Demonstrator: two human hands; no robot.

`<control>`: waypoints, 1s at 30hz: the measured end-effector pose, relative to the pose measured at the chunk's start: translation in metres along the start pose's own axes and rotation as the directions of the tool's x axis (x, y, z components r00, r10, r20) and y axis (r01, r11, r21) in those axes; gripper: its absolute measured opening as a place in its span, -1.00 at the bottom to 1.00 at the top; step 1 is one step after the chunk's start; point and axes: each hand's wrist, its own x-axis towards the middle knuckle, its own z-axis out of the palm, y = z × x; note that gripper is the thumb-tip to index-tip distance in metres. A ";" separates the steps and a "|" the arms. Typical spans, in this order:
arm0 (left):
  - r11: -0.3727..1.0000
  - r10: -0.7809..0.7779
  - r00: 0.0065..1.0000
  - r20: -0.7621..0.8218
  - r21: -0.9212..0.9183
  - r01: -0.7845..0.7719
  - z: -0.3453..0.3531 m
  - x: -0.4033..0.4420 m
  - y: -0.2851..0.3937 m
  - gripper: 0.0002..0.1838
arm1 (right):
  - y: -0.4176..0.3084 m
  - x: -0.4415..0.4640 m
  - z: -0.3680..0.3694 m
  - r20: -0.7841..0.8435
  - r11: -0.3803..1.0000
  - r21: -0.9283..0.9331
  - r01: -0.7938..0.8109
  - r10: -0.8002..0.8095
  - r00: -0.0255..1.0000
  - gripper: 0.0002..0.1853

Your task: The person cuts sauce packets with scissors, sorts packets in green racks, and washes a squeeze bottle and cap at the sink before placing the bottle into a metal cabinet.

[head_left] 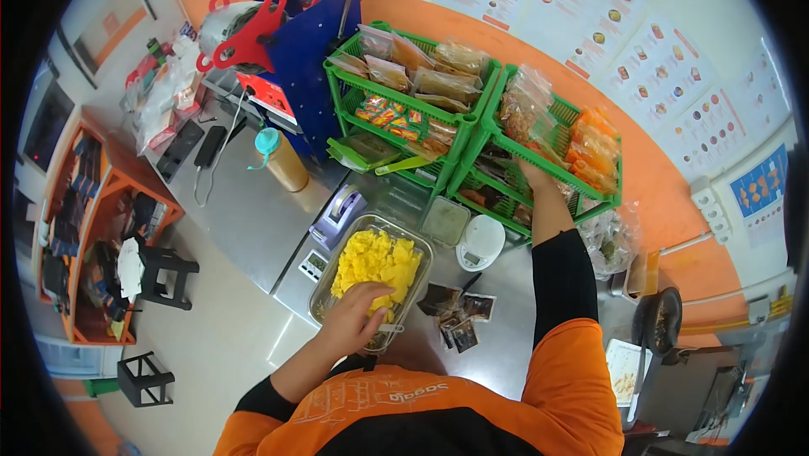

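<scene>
My left hand (351, 319) lies over the near left part of a clear rectangular container (424, 264) filled with yellow chunks (379, 262). Its fingers are bent over the chunks, and whether they grip anything is hidden. My right arm reaches up to the right green basket (581, 193), where my right hand (533, 173) is mostly hidden behind the rim. Bagged goods (524, 110) and orange packets (593, 152) fill that basket's top. A white round scale (481, 242) and a lidded box (445, 221) stand between container and baskets.
Left of the container are a purple tape dispenser (339, 213), a small timer (313, 265) and a bottle (283, 161). Dark packets (458, 319) lie to its right. Another green basket (404, 119) stands behind. A pan (664, 321) and white tray (624, 372) are far right.
</scene>
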 end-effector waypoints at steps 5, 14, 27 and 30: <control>0.981 0.190 0.976 0.104 -0.054 -0.185 0.014 0.068 0.023 -0.64 | 0.005 0.010 -0.006 -0.081 0.979 0.202 0.040 -0.024 0.996 -0.69; 0.946 0.323 0.946 0.004 0.014 -0.323 0.062 0.177 0.019 -0.62 | -0.078 -0.039 -0.075 0.269 0.974 -0.171 0.150 -0.100 0.958 -0.69; 0.801 -0.151 0.987 0.058 0.593 0.088 0.174 0.371 0.014 -0.36 | -0.049 -0.063 -0.013 -0.526 0.919 0.333 0.210 -0.004 0.851 -0.68; 0.688 -0.202 0.978 0.055 0.719 0.102 0.173 0.400 0.016 -0.32 | -0.049 -0.062 -0.017 -0.622 0.926 0.246 0.287 -0.076 0.779 -0.73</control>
